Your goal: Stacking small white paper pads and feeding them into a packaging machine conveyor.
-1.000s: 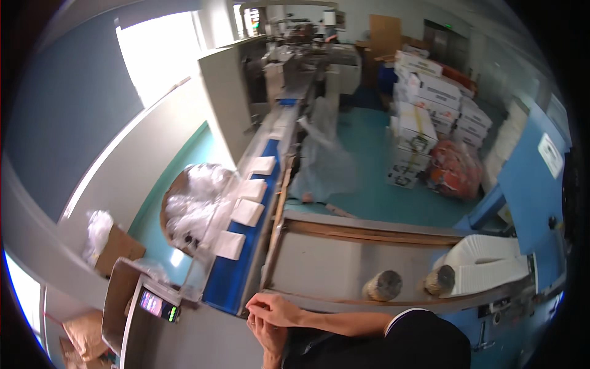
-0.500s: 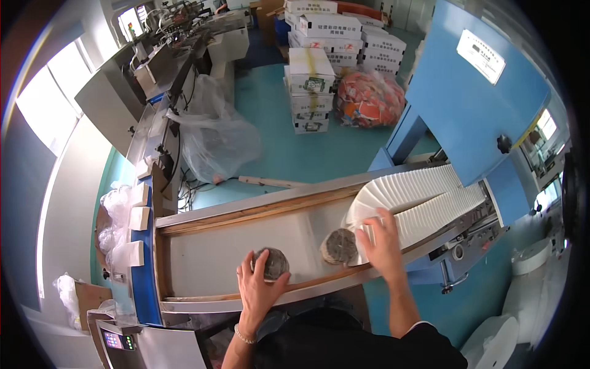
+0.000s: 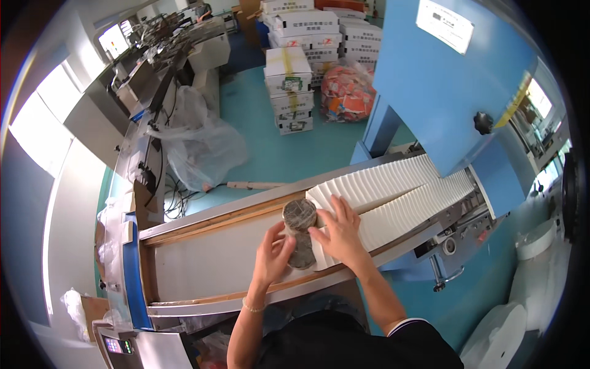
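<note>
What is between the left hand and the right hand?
In the head view, a farther dark-topped cylinder and a nearer dark-topped cylinder lie there.

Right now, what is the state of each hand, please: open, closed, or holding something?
Left hand: open, fingers curved beside the round grey blocks; grip cannot be told.
Right hand: open, fingers spread at the white pleated stack.

The far block [image 3: 300,213] is round and grey, with a flat top and thin pale lines on it. The near block [image 3: 302,255] is round and grey too. They sit close together; it is hard to tell if they touch. Right by them start two rows of thin white folds, packed tight: the far row [image 3: 362,178] and the near row [image 3: 402,215], lying side by side.
</note>
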